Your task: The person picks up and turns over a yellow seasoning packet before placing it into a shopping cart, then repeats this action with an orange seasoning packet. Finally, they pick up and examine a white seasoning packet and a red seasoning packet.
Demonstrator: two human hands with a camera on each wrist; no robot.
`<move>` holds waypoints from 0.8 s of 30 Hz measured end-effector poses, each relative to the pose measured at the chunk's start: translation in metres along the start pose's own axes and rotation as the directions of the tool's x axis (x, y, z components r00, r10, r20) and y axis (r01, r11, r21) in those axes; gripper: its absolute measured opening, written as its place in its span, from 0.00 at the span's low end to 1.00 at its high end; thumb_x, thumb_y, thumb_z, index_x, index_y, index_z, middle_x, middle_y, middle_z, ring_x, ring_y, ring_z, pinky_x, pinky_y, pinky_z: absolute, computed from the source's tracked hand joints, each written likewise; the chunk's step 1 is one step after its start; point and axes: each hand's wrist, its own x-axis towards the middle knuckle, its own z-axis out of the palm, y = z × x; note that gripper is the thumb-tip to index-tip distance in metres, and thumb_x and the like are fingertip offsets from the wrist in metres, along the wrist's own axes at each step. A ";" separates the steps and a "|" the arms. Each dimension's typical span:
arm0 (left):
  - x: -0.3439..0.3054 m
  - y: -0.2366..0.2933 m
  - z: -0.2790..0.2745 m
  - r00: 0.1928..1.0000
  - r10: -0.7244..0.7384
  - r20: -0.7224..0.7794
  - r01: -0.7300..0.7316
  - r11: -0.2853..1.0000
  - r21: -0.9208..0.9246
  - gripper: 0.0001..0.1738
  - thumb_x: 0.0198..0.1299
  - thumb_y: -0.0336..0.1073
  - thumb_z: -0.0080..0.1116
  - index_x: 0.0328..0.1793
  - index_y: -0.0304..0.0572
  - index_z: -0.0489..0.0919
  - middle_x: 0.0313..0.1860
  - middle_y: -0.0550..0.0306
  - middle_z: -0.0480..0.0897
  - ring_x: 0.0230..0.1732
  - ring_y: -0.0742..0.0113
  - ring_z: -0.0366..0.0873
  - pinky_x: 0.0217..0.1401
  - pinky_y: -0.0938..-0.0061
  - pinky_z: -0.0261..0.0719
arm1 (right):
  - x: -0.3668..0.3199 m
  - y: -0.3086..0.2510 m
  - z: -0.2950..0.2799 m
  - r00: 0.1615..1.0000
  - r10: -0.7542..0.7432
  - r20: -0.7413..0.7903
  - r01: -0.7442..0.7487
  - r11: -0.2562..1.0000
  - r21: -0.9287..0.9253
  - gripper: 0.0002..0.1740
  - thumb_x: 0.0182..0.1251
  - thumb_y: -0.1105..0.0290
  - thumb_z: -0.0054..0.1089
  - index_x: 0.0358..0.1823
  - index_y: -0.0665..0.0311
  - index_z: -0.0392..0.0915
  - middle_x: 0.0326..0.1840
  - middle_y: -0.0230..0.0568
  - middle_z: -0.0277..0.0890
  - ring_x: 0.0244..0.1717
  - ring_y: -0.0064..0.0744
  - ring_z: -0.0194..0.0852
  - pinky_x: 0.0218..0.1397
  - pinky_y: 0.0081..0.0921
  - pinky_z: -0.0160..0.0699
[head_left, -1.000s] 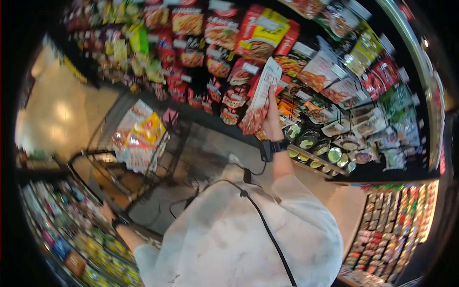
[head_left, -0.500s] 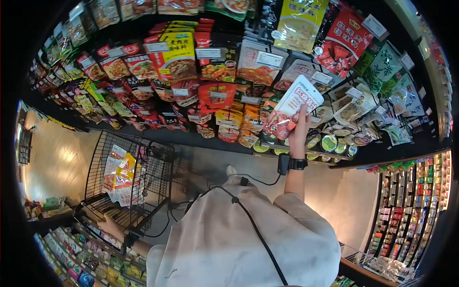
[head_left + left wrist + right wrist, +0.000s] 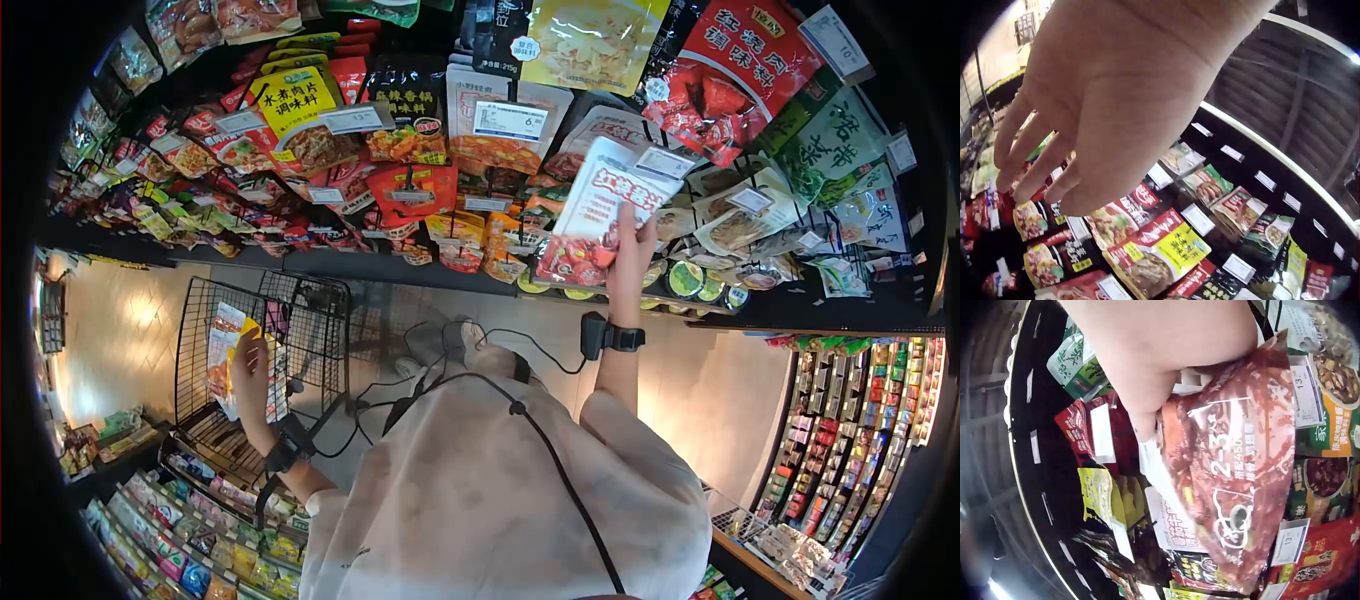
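Note:
A white and red seasoning pouch [image 3: 590, 215] is gripped by my right hand [image 3: 630, 255], thumb across its printed front, close before the hanging packets. In the right wrist view the pouch's meat-patterned red face [image 3: 1235, 456] hangs below the fingers. My left hand [image 3: 250, 385] is over the black wire shopping cart [image 3: 320, 320], overlapping the white and yellow packets [image 3: 222, 350] lying in it. Loosely bent fingers with nothing between them show on the left hand [image 3: 1104, 106] in its wrist view.
Racks of hanging seasoning packets [image 3: 410, 140] with price tags [image 3: 510, 120] span the front. Round-lidded tubs [image 3: 686, 278] line the low shelf at right. Shelves of small packets stand at lower left [image 3: 190, 540] and far right [image 3: 850, 430]. A black cable [image 3: 560, 470] crosses the person's shirt.
The left hand has left the cart's handle side and moved up over the packets in the cart. The right hand keeps the pouch, now turned more upright with its front toward the head camera.

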 end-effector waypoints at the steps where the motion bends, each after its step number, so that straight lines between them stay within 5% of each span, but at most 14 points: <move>1: 0.008 0.005 0.007 0.999 -0.009 0.039 0.010 1.000 -0.011 0.18 0.73 0.36 0.56 0.66 0.40 0.78 0.43 0.52 0.86 0.39 0.68 0.82 0.42 0.70 0.80 | 0.000 -0.002 0.000 0.999 -0.023 -0.040 0.024 1.000 0.015 0.21 0.75 0.64 0.63 0.62 0.69 0.74 0.56 0.36 0.80 0.51 0.22 0.77 0.56 0.25 0.76; 8: 0.035 0.035 0.044 0.974 0.196 0.114 -0.192 0.980 -0.046 0.16 0.72 0.33 0.56 0.62 0.33 0.79 0.30 0.54 0.81 0.31 0.71 0.77 0.35 0.75 0.73 | 0.024 -0.010 0.009 0.998 -0.038 -0.048 0.037 0.999 -0.009 0.21 0.73 0.66 0.65 0.61 0.70 0.74 0.54 0.35 0.80 0.51 0.20 0.74 0.58 0.23 0.72; 9: 0.035 0.043 0.044 0.986 0.096 0.135 -0.095 0.995 -0.019 0.16 0.71 0.31 0.56 0.62 0.32 0.78 0.27 0.57 0.79 0.28 0.72 0.73 0.33 0.75 0.70 | 0.024 -0.013 0.012 0.998 -0.042 -0.039 0.041 0.999 -0.031 0.22 0.73 0.66 0.65 0.62 0.70 0.74 0.54 0.36 0.80 0.51 0.19 0.74 0.58 0.23 0.72; 13: 0.040 0.040 0.051 0.969 0.209 0.129 -0.207 0.978 -0.022 0.16 0.71 0.31 0.56 0.60 0.31 0.78 0.24 0.57 0.78 0.26 0.74 0.71 0.31 0.74 0.69 | 0.024 -0.015 0.016 0.999 -0.020 -0.043 0.020 1.000 0.004 0.22 0.72 0.67 0.65 0.63 0.70 0.74 0.54 0.36 0.81 0.50 0.18 0.76 0.56 0.22 0.73; 16: 0.040 0.040 0.045 0.970 0.029 0.240 -0.042 0.998 0.050 0.17 0.72 0.36 0.56 0.63 0.36 0.79 0.33 0.56 0.84 0.33 0.72 0.79 0.39 0.74 0.76 | 0.030 -0.016 0.015 1.000 -0.005 -0.024 0.005 1.000 -0.005 0.22 0.71 0.67 0.66 0.62 0.71 0.75 0.53 0.35 0.81 0.48 0.18 0.75 0.54 0.22 0.73; 21: 0.031 0.036 0.042 0.978 0.149 0.144 -0.152 0.988 0.011 0.16 0.70 0.30 0.56 0.61 0.32 0.78 0.38 0.49 0.84 0.37 0.63 0.85 0.38 0.71 0.79 | 0.065 0.018 -0.011 0.995 -0.097 0.011 0.097 0.967 -0.236 0.22 0.67 0.68 0.69 0.58 0.70 0.74 0.49 0.37 0.80 0.47 0.21 0.73 0.53 0.23 0.73; 24: 0.015 0.054 0.030 0.992 0.098 0.079 -0.104 0.992 0.071 0.15 0.70 0.30 0.56 0.60 0.32 0.79 0.40 0.48 0.85 0.39 0.61 0.86 0.39 0.69 0.80 | 0.073 0.031 -0.011 0.943 -0.331 -0.034 0.295 0.879 -0.374 0.23 0.64 0.69 0.72 0.57 0.70 0.73 0.51 0.38 0.78 0.50 0.25 0.72 0.57 0.26 0.70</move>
